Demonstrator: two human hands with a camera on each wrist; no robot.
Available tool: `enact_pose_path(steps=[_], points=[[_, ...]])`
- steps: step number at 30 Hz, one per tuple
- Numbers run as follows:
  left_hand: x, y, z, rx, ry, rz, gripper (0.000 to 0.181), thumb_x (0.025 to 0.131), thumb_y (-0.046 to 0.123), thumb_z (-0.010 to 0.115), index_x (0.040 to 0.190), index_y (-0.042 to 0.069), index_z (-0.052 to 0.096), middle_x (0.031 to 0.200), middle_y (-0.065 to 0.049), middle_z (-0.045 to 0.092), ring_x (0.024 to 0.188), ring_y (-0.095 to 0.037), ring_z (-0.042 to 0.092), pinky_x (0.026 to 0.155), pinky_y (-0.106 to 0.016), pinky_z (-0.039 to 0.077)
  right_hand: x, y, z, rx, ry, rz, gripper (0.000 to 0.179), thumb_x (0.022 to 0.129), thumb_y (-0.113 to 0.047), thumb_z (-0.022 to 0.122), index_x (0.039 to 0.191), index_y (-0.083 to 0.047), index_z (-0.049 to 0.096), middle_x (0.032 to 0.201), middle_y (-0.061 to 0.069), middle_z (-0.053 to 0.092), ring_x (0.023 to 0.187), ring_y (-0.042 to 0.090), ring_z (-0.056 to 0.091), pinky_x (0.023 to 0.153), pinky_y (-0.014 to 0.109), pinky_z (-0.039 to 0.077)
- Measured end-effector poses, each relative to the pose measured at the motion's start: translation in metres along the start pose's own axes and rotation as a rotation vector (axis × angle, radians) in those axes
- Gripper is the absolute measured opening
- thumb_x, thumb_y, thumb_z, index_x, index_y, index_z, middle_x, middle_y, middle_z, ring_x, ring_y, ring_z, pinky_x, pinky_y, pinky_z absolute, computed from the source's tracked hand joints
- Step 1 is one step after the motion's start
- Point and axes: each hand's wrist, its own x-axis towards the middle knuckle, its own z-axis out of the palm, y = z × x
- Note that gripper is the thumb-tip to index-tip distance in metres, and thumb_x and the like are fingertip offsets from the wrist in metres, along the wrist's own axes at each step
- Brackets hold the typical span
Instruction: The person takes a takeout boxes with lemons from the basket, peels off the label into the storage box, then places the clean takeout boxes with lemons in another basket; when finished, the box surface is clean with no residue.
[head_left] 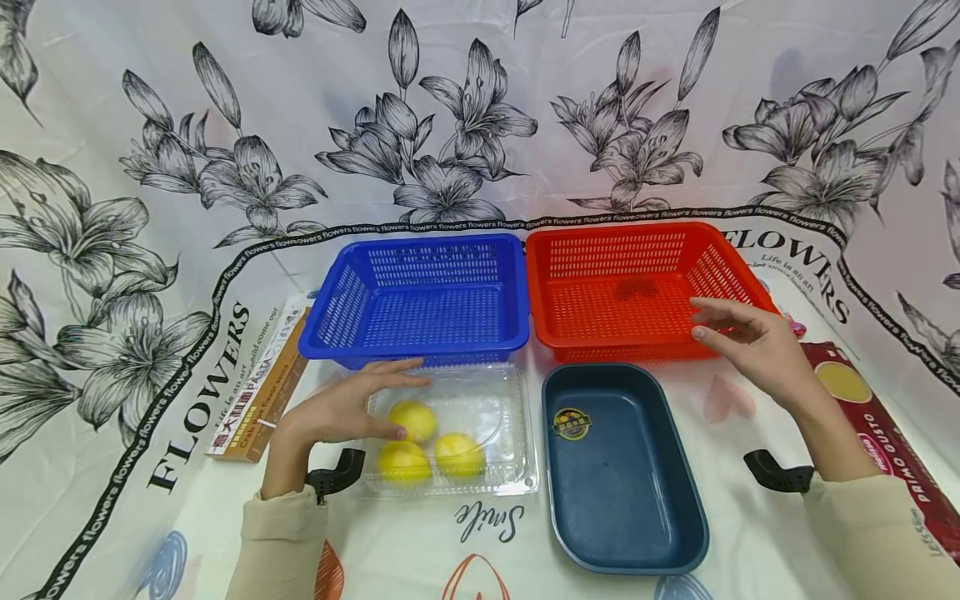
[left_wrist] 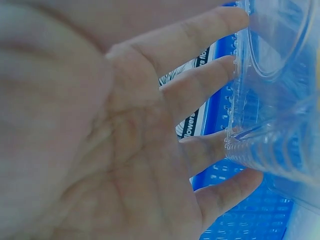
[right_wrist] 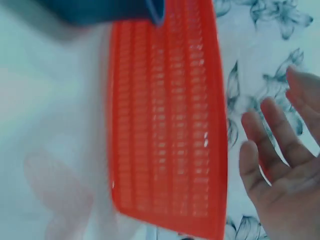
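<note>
My left hand [head_left: 348,408] is at the left side of a clear plastic box [head_left: 502,417]. Its fingers are spread, and in the left wrist view the fingertips [left_wrist: 227,67] reach the box's ridged edge. Three round yellow things [head_left: 459,455], like lemons, show through the clear plastic. Over the right end of the red basket [head_left: 652,346] hovers my right hand [head_left: 757,346], fingers loosely bent with nothing between them. The right wrist view shows this hand [right_wrist: 285,165] beside the basket's outer wall, apart from it.
A blue basket [head_left: 435,354] stands behind the clear box. The dark blue tub [head_left: 615,475] sits right of that box, bearing a round sticker. A pasta box [head_left: 258,400] lies at the left, a dark red package [head_left: 877,425] at the right. Flowered cloth covers table and wall.
</note>
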Motion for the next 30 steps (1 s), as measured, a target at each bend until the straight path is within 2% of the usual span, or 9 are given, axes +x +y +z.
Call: enact_pose_path(steps=[6,9,11,13,15,17,19,24,30], points=[[-0.002,-0.001,0.0,-0.016,-0.005,0.002,0.069,0.085,0.017,0.082,0.148,0.017,0.054,0.168,-0.007,0.03,0.155,-0.042,0.022,0.115,-0.07,0.031,0.002,0.02,-0.007,-0.084,0.149,0.008,0.044,0.096,-0.026,0.071,0.138,-0.017,0.064,0.109,-0.035,0.058,0.099,-0.004,0.054,0.079,0.008,0.04],[-0.002,-0.001,0.0,-0.012,-0.006,0.002,0.069,0.085,0.017,0.082,0.148,0.017,0.054,0.168,-0.007,0.03,0.155,-0.043,0.023,0.115,-0.07,0.03,0.004,0.03,-0.01,-0.103,0.209,0.038,0.044,0.096,-0.029,0.071,0.139,-0.018,0.064,0.111,-0.036,0.054,0.107,-0.008,0.047,0.085,0.018,0.039],[-0.002,-0.001,0.0,-0.01,-0.006,0.001,0.07,0.085,0.017,0.082,0.149,0.018,0.054,0.168,-0.007,0.03,0.154,-0.043,0.023,0.115,-0.07,0.03,0.006,0.036,-0.013,-0.11,0.233,0.046,0.045,0.096,-0.029,0.071,0.139,-0.018,0.065,0.117,-0.032,0.055,0.114,-0.009,0.042,0.099,0.032,0.04],[-0.003,-0.001,-0.001,-0.01,-0.004,-0.001,0.07,0.085,0.018,0.082,0.149,0.018,0.054,0.168,-0.008,0.03,0.154,-0.043,0.023,0.115,-0.07,0.031,0.008,0.042,-0.014,-0.136,0.243,0.054,0.046,0.096,-0.031,0.071,0.139,-0.018,0.064,0.128,-0.021,0.059,0.123,-0.002,0.04,0.105,0.05,0.036],[-0.004,-0.002,-0.001,-0.009,-0.001,-0.005,0.07,0.085,0.019,0.082,0.149,0.018,0.054,0.168,-0.008,0.031,0.154,-0.043,0.024,0.115,-0.07,0.031,0.01,0.047,-0.016,-0.161,0.247,0.048,0.047,0.095,-0.03,0.072,0.14,-0.015,0.063,0.139,-0.004,0.062,0.132,0.013,0.041,0.108,0.065,0.028],[-0.005,-0.003,-0.001,-0.007,0.003,-0.006,0.07,0.085,0.02,0.082,0.149,0.018,0.054,0.168,-0.008,0.031,0.154,-0.043,0.024,0.115,-0.07,0.031,0.011,0.051,-0.017,-0.181,0.244,0.051,0.05,0.095,-0.029,0.071,0.141,-0.013,0.062,0.147,0.014,0.057,0.138,0.032,0.038,0.106,0.071,0.023],[-0.005,-0.003,-0.001,-0.005,0.007,-0.007,0.07,0.085,0.021,0.082,0.149,0.019,0.054,0.168,-0.008,0.031,0.154,-0.043,0.025,0.115,-0.07,0.031,0.012,0.054,-0.019,-0.197,0.238,0.071,0.053,0.096,-0.03,0.07,0.143,-0.011,0.059,0.152,0.024,0.05,0.141,0.044,0.033,0.104,0.075,0.02],[-0.005,-0.006,-0.001,-0.027,0.014,0.0,0.069,0.086,0.021,0.082,0.149,0.021,0.054,0.168,-0.01,0.031,0.154,-0.044,0.025,0.114,-0.071,0.031,0.011,0.062,-0.021,-0.193,0.228,0.116,0.06,0.097,-0.033,0.066,0.149,-0.009,0.051,0.161,0.025,0.037,0.146,0.05,0.022,0.102,0.079,0.012],[-0.008,-0.013,0.0,-0.063,0.031,-0.008,0.068,0.086,0.024,0.081,0.149,0.025,0.054,0.167,-0.015,0.03,0.153,-0.047,0.024,0.112,-0.075,0.031,0.012,0.069,-0.021,-0.19,0.217,0.143,0.065,0.098,-0.037,0.063,0.153,-0.007,0.044,0.165,0.024,0.03,0.145,0.051,0.022,0.1,0.078,0.015]])
